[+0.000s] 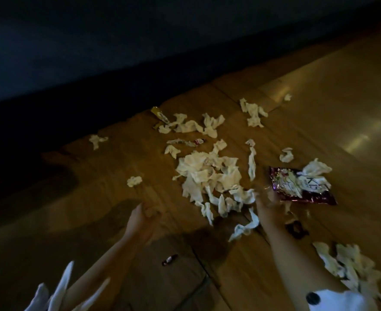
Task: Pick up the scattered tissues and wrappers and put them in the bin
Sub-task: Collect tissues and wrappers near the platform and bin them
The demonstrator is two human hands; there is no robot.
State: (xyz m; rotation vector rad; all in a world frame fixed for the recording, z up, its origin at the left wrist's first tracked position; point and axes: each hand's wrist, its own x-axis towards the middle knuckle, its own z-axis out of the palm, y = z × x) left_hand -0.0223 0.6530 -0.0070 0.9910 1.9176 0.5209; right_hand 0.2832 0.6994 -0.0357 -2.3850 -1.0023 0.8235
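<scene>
Left grip (143, 213) of mine hangs over the wooden floor (319, 97), fingers curled, too blurred to tell whether it holds anything. My right grip (267, 202) is smeared too, at the near edge of the tissues (207, 173); I cannot tell if it pinches one. A red wrapper (301, 187) lies just right of it, a tissue on its far corner.

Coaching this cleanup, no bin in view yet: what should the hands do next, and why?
Probably gather the near edge of the tissue pile with the right hand, which is blurred but right beside it; the maroon wrapper next to it could follow.
</scene>
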